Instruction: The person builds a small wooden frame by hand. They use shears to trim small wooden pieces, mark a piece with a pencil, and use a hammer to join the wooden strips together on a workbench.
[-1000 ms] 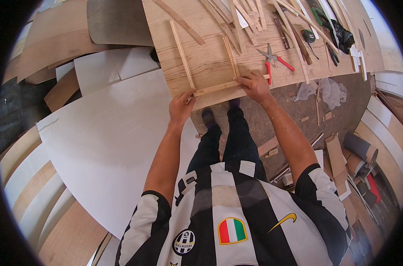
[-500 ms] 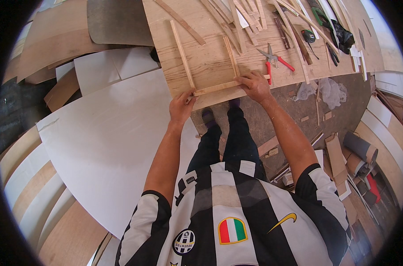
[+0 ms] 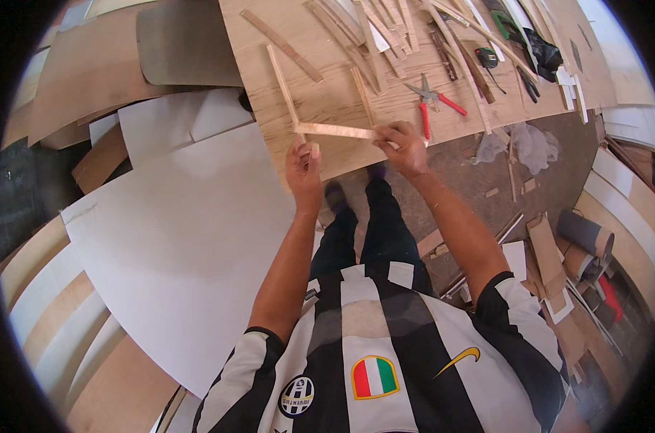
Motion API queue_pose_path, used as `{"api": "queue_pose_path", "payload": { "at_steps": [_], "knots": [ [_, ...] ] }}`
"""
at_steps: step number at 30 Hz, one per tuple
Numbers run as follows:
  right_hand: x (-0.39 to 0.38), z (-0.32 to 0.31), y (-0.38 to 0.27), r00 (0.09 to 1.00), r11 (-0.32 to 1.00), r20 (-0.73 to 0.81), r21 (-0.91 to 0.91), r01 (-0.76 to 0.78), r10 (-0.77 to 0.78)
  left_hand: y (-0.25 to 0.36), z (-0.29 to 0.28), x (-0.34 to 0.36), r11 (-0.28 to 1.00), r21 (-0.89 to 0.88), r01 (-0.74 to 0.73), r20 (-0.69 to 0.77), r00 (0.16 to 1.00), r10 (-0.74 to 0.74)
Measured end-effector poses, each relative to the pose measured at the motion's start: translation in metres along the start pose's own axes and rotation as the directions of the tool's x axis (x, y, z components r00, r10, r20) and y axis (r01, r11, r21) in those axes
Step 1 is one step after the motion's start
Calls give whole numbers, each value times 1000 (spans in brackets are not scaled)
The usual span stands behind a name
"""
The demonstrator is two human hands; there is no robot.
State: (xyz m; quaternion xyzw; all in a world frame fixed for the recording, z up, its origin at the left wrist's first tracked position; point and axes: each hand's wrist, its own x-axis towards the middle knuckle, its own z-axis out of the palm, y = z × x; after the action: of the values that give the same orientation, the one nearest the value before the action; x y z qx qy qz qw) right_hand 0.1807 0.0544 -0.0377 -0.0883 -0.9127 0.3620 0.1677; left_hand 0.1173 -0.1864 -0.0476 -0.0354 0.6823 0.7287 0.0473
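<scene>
My right hand (image 3: 403,148) grips the right end of a pale wooden strip (image 3: 335,130) that lies crosswise near the bench's front edge. Its left end meets the lower end of a longer upright-in-view strip (image 3: 280,83). A shorter strip (image 3: 362,94) runs parallel to that one, farther right. My left hand (image 3: 304,169) is just below the left corner, fingers curled up; what they hold is too small to make out. Red-handled snips (image 3: 457,107) lie open beside my right hand on the plywood bench (image 3: 259,108).
Loose strips (image 3: 342,32), a tape measure (image 3: 486,58), black-handled pliers (image 3: 529,86) and a black bag (image 3: 544,58) lie on the bench. A large white panel (image 3: 154,245) is at my left. Crumpled plastic (image 3: 533,148), offcuts and rolls (image 3: 583,234) lie on the floor at right.
My left hand has left the corner and turned, fingers curled. The crosswise strip's left end has swung away from me, so it now slants the other way. The view has shifted slightly.
</scene>
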Motion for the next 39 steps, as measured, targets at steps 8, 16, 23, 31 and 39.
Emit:
{"api": "queue_pose_path", "payload": {
  "at_steps": [8,16,23,31,39],
  "knots": [
    [10,-30,47,993,980,-37,-161,-114,109,53,88,34,993,-40,108,116,988,-103],
    [39,-75,80,863,629,-7,-681,-374,506,62,106,32,952,244,-185,367,926,86],
    [48,-102,87,732,652,134,-580,-489,668,106,136,15,964,229,-131,515,857,-6],
    [31,-159,105,637,689,337,-51,-723,693,142,163,-13,991,112,-70,603,798,-12],
    [-52,-266,-15,818,814,145,105,-571,556,184,175,-83,998,-26,-59,742,668,59]
  ]
}}
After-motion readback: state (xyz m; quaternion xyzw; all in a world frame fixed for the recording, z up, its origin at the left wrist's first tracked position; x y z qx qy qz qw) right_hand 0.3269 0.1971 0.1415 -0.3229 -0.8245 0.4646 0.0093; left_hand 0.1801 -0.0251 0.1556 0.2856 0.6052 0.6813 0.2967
